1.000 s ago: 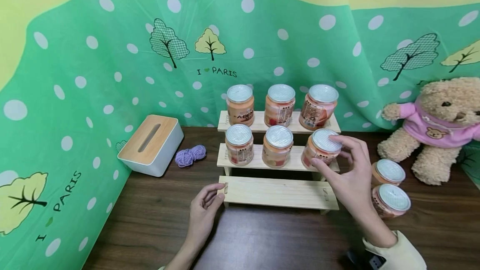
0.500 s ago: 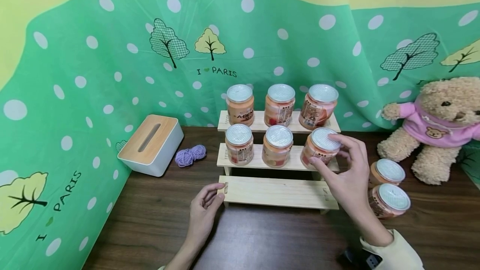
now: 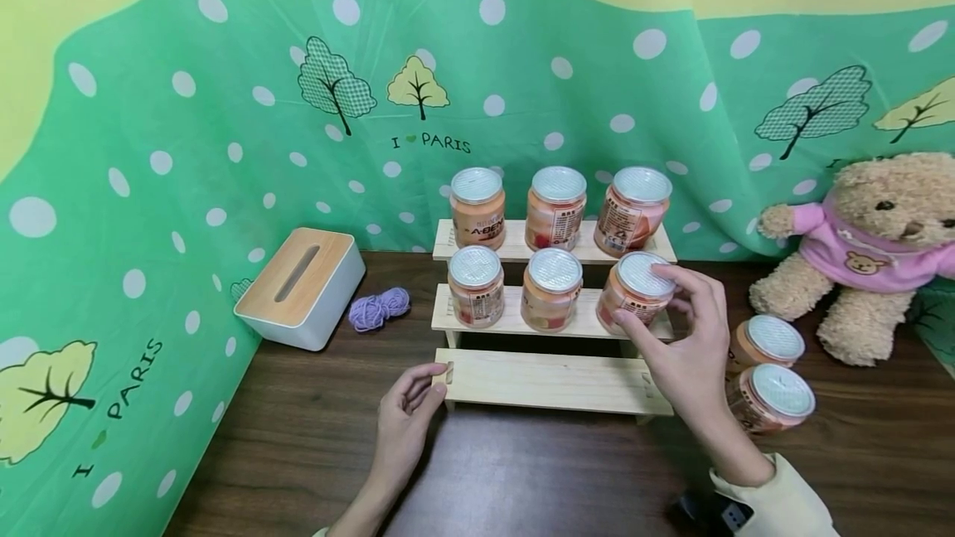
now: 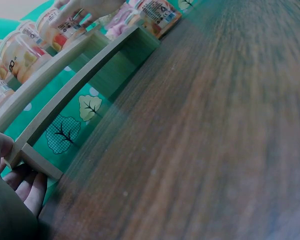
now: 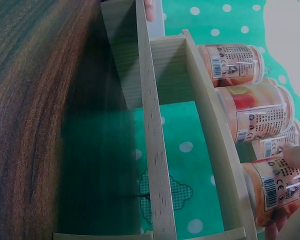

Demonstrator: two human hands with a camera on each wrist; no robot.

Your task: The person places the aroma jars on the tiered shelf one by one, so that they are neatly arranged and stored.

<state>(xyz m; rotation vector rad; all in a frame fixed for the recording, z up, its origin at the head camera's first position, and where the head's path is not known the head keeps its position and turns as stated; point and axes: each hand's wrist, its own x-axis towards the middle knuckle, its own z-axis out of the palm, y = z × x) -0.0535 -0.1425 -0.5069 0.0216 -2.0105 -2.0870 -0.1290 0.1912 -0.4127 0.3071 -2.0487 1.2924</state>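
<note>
My right hand (image 3: 690,346) grips a jar (image 3: 625,298) with a clear ridged lid and orange contents, thumb at its front and fingers on the far right side. This jar is upright at the right end of the middle tier (image 3: 589,305) of a wooden stepped rack; in the right wrist view the jar (image 5: 277,187) is at the plank's edge. Two similar jars stand left of it, and three more occupy the top tier (image 3: 515,251). With thumb and fingers, my left hand (image 3: 403,425) pinches the left end of the bare front tier (image 3: 552,381).
Two more jars (image 3: 782,394) stand on the dark wooden table (image 3: 522,479) right of the rack. Behind them sits a teddy bear (image 3: 865,263) in a pink top. A tissue box (image 3: 298,292) and purple yarn (image 3: 379,309) lie left. A patterned cloth hangs behind.
My right hand and the jar it holds have shifted slightly left and back along the middle tier. My left hand stays at the front tier's end.
</note>
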